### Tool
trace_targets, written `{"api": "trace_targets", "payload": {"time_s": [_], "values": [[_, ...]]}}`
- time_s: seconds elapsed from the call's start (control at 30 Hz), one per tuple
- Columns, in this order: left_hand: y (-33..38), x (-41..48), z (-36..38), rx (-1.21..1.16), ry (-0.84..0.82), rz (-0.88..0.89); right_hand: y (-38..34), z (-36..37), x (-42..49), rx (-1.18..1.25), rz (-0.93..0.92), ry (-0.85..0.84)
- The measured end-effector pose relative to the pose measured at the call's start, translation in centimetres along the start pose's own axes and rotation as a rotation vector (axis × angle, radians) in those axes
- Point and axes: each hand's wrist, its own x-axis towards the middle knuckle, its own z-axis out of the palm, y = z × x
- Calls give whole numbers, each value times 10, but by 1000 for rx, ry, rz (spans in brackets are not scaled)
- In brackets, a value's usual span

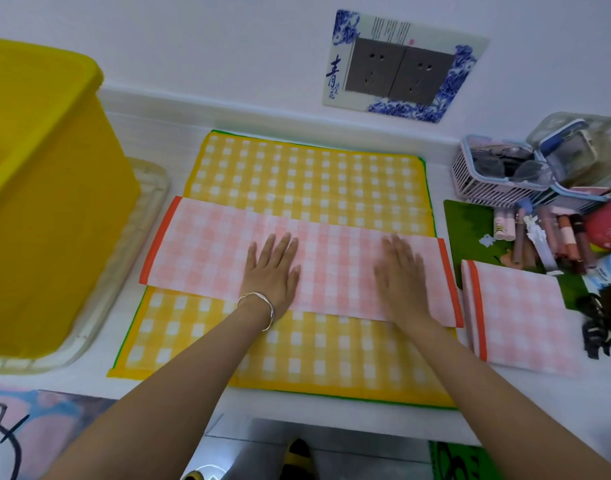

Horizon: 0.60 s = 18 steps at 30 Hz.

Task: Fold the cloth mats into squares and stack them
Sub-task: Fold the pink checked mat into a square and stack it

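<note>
Pink mat [207, 244] strip under both flat hands, left [271, 268], right [401, 277]

One wide-angle view sits at the person's head and looks steeply down and forward across the white desk [297, 410] to the wall [193, 36] at the top of the frame. It is close: the left forearm [193, 368] and right forearm [487, 382] enter from the bottom edge.

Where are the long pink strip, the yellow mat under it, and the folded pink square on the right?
Pink strip [335, 265]: head view, middle of its top face.
Yellow mat [297, 174]: head view, far half, beyond the strip.
Folded pink square [526, 317]: head view, centre of its top layer.
</note>
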Motion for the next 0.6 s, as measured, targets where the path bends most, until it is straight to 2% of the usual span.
{"api": "trace_targets", "payload": {"time_s": [0.17, 0.37, 0.6], "values": [[-2, 2, 0, -45, 19, 8, -86, 33, 21, 107, -57, -57], [-8, 4, -2, -98, 16, -15, -89, 54, 23, -39, -72, -12], [-63, 0, -14, -63, 41, -322, -87, 57, 23, -67, -90, 27]]}}
